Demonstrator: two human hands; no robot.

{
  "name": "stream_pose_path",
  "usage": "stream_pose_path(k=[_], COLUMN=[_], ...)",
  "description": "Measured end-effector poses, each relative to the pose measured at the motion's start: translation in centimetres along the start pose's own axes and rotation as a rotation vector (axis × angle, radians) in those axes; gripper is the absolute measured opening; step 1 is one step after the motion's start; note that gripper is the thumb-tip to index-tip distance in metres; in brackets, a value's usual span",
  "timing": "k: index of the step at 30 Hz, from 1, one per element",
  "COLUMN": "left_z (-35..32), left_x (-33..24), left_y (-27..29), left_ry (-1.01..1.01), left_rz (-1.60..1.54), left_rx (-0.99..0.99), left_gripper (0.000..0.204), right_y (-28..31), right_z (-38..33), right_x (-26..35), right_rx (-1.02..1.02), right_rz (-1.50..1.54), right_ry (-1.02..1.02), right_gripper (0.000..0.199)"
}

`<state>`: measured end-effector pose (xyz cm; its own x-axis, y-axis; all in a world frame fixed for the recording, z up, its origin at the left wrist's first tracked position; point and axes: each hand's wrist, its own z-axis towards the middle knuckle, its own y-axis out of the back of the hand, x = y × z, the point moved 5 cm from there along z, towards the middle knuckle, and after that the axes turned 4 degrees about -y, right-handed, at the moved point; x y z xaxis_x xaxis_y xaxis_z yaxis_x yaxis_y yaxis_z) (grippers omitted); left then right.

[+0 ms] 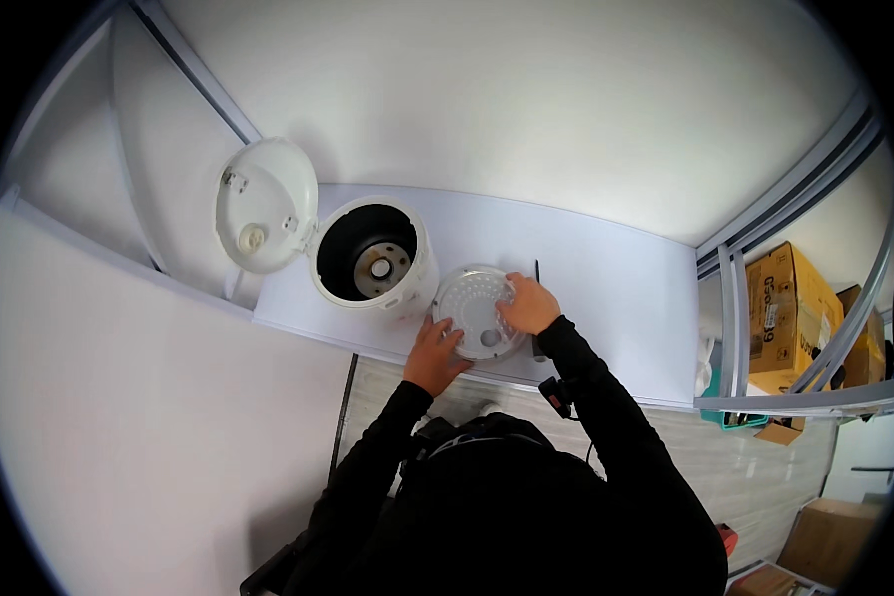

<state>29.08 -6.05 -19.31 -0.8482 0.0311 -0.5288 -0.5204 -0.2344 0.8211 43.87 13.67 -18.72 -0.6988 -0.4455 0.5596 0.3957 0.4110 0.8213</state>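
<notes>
A round, pale plate with rows of small holes or dots (472, 296) lies at the front of the table, right of a white rice cooker (422, 283). My left hand (435, 355) grips its lower left rim, fingers bent over the edge. On the upper right part of the plate, my right hand (529, 304) is closed with curled fingers; its fingertips press at the plate near the rim. The cooker's lid (266, 204) is swung up to the left, and its dark inside shows a metal base with no pot in it. A thin dark tool (537, 269) lies partly under my right wrist.
The narrow white table (616, 298) runs against a pale wall. Metal frame bars (730, 318) stand at the right, with a yellow cardboard box (790, 313) and a teal crate (730, 417) beyond. A black device (554, 395) is strapped to my right forearm.
</notes>
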Motion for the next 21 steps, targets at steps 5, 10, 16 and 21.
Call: stream_pose_path(k=[5,10,16,21], left_z=[0.0,-0.3,-0.5,-1.5], left_x=[0.3,2.7,0.2,-0.3], left_y=[0.0,-0.4,1.2,1.0], left_ry=[-0.063,0.123,0.067,0.033], left_rz=[-0.058,-0.218,-0.146,-0.05], left_rx=[-0.131,-0.14,-0.054,-0.018], left_gripper=[0.037,0.046,0.075,0.077], right_y=[0.5,1.1,1.0,1.3], right_z=[0.4,0.7,0.9,-1.2], right_x=[-0.3,-0.9,-2.5,-0.9], right_rx=[0.01,0.048,0.083,0.089], right_rz=[0.088,0.263,0.258,0.272], right_ry=[-0.045,-0.096,-0.12,-0.117], right_gripper=[0.055,0.055,0.057,0.055])
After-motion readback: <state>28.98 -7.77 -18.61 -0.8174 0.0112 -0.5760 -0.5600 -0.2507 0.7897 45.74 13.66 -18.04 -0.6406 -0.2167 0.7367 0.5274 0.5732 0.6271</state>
